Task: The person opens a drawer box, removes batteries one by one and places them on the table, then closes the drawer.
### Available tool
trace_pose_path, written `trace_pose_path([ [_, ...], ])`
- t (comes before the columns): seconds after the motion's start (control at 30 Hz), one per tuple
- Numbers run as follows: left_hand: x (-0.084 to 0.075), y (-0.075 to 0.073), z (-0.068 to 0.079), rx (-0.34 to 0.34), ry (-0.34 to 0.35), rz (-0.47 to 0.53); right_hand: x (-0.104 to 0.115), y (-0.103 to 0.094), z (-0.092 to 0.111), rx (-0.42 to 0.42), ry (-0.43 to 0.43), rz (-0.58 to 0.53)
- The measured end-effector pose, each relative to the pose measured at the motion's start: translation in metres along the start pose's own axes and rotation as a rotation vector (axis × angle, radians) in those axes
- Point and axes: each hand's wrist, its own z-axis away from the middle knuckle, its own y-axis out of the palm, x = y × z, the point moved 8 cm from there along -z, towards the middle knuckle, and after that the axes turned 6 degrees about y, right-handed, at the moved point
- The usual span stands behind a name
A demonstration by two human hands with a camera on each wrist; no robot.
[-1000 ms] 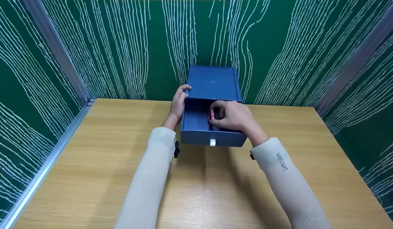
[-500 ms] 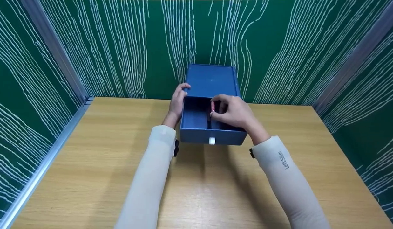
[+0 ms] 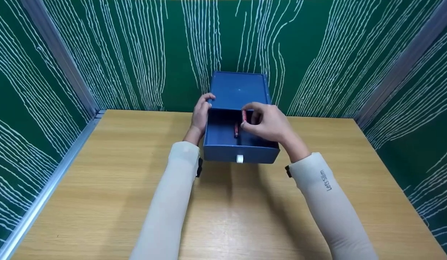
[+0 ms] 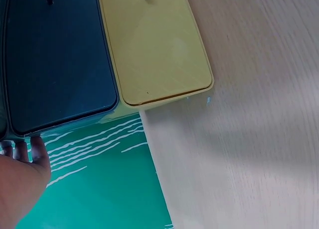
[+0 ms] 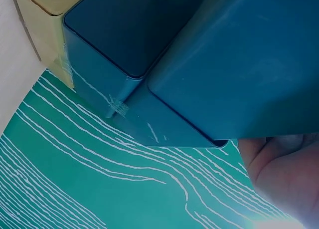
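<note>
Right hand (image 3: 268,123) pinches a red battery (image 3: 244,116) over the blue drawer (image 3: 221,153); left hand (image 3: 200,115) grips the casing (image 3: 239,90). Battery judged light, rigid, slightly slippery; hold mid-barrel.

Both arms (image 3: 165,202) are pointing forward; the right hand (image 3: 269,122) is pinching between thumb (image 3: 250,128) and forefinger (image 3: 254,105), while the left hand (image 3: 200,115) is seemingly gripping, its fingers (image 3: 206,96) partly hidden.
</note>
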Motion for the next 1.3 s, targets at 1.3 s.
trace_pose_path([
  [1.3, 0.003, -0.001, -0.001, -0.006, 0.026, 0.072, -0.027, -0.036, 0.017, -0.075, 0.051, -0.1],
])
